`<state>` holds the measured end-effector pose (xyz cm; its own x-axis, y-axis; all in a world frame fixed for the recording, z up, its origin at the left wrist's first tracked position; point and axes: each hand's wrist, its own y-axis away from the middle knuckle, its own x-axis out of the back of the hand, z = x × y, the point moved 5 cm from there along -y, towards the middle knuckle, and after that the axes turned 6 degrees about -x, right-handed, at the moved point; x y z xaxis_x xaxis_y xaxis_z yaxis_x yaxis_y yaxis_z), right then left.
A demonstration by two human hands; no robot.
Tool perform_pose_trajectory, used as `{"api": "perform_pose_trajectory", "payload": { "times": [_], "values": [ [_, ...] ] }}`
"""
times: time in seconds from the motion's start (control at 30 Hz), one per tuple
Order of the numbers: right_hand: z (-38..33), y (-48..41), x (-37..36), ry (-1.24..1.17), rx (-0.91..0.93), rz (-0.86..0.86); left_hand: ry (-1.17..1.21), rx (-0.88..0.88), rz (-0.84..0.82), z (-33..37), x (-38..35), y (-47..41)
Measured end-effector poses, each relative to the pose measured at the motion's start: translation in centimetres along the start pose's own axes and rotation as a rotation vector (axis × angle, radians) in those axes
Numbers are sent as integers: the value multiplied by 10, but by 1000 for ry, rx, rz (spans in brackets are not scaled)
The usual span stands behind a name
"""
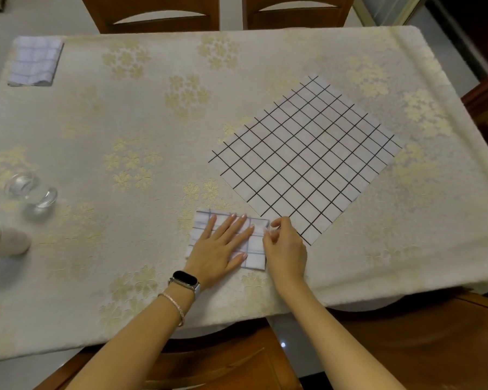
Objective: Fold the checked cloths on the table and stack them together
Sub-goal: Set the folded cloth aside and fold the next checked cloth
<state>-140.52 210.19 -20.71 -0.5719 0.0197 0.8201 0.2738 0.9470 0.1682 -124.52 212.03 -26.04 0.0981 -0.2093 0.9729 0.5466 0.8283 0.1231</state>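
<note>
Folded cloth (254, 262), checked: near edge of surface (124, 277), centre. Left grip (223, 247) spread flat on it, likely pinning the layers; right grip (285, 249) pinching its right edge, seemingly squaring it. Unfolded cloth (304, 159) just beyond, rightward. Finished cloth (34, 61), far-left corner.

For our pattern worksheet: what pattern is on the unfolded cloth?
The unfolded cloth is white with thin dark grid lines; head view.

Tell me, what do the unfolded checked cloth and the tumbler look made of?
The unfolded checked cloth: probably thin woven fabric, matte, lying flat without shine. The tumbler: likely clear glass, possibly plastic; the tablecloth shows through it.
</note>
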Motion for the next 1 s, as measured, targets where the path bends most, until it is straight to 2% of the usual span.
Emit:
{"api": "perform_pose_trajectory", "payload": {
  "times": [0.1, 0.17, 0.27, 0.37, 0.6, 0.9, 1.0],
  "values": [
    [-10, 13, 0, 184, 427, 128, 14, -2, -11, 0, 0, -1],
    [-1, 21, -17, 348, 605, 55, 15, -3, -22, 0, 1, -1],
    [19, 24, -38, 505, 537, -128, 9, 4, -23, 1, 2, -1],
    [27, 21, -43, 558, 450, -205, 29, 37, -20, -2, 4, 0],
    [32, 17, -44, 602, 455, -261, 29, 215, -2, -45, 6, 30],
    [28, 18, -41, 569, 440, -338, 71, 201, -22, -48, 9, 33],
    [17, 15, -31, 552, 451, -361, 169, 216, 70, -46, 20, 36]
  ]
}}
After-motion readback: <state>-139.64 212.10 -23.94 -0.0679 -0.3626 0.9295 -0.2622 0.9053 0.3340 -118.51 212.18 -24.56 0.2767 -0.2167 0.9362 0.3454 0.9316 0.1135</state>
